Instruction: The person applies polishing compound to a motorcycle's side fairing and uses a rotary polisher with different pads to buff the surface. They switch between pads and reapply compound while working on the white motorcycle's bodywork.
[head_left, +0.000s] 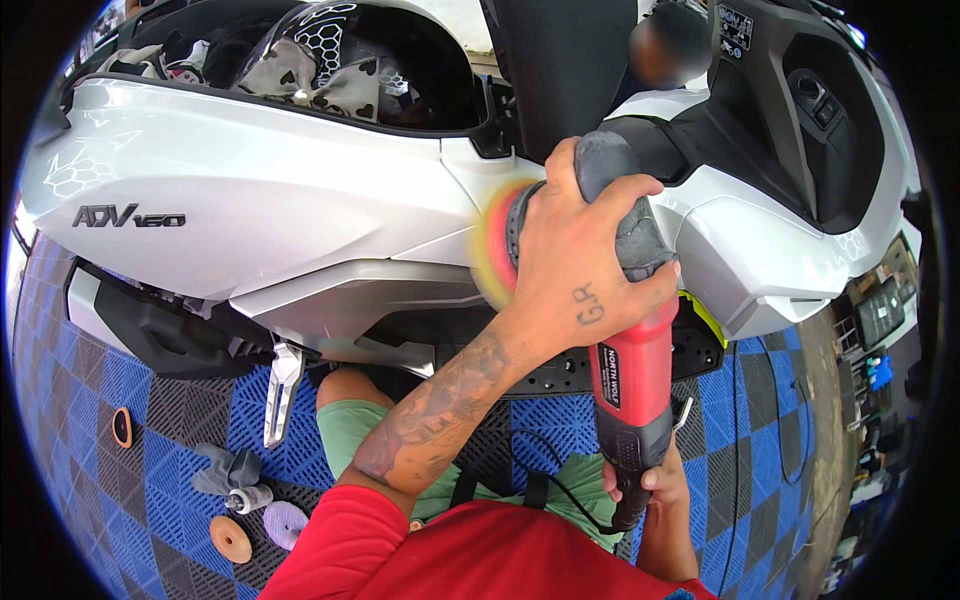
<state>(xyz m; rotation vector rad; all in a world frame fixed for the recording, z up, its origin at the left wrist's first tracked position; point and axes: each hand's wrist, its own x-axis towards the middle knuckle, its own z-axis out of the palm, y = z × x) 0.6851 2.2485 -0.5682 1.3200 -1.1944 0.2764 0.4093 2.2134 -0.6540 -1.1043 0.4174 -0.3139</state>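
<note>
My left hand (581, 262) grips the black head of a red and black North Wolf polisher (634, 367) from above. Around the lower rear handle, my right hand (660, 484) is closed, partly hidden behind it. The yellow and red polishing pad (495, 247) is blurred as if spinning. It stands on edge against the glossy white side panel (300, 195) of a scooter, near a panel seam. A black power cord (555, 450) runs from the handle across my lap.
The scooter's seat (566, 67) is raised over a glossy dark helmet (420, 67). A passenger footpeg (281, 397) juts out. Floor tiles hold an orange pad (231, 540), purple pad (285, 523), bottle (251, 498) and grey cloth (225, 466). Beyond the scooter is another person (667, 45).
</note>
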